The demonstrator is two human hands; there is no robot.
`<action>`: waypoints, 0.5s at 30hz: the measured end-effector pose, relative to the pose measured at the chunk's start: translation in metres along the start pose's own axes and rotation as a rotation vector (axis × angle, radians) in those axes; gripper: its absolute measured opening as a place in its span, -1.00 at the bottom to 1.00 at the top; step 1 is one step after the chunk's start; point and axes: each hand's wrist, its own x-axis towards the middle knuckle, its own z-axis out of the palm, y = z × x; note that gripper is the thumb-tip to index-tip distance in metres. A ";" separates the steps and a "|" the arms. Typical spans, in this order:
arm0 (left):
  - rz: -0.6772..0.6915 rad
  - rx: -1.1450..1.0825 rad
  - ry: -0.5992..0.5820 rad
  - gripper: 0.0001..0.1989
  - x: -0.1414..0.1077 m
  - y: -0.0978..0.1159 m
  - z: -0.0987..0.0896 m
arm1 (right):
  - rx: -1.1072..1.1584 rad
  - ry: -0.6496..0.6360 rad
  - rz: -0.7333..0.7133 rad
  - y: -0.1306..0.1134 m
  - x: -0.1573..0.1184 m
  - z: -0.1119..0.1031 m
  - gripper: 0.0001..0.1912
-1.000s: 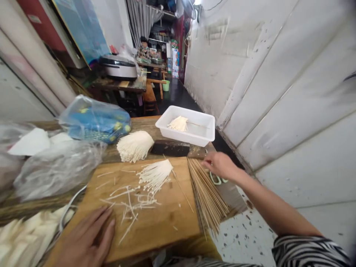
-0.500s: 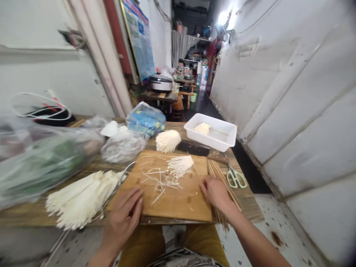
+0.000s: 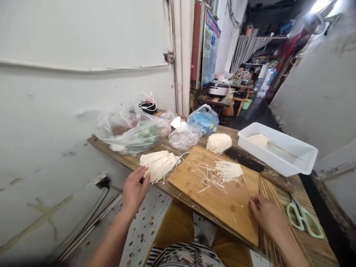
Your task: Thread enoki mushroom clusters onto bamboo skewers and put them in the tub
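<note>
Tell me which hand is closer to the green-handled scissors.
Right. The right hand is just left of the scissors, by the wooden skewers; the left hand is across the cutting board, at the leftmost enoki mushrooms.

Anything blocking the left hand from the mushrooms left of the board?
Nothing visible: the left hand is right at the near edge of those mushrooms, with the board off to their right. Contact is unclear.

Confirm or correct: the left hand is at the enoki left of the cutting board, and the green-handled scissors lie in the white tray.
The scissors are not in the white tray: the head view shows them on the table, right of the skewers. The left hand is indeed at the enoki left of the cutting board.
</note>
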 end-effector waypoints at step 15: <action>-0.067 -0.010 -0.195 -0.68 0.048 0.016 0.030 | -0.151 0.009 0.165 0.053 0.008 -0.004 -0.71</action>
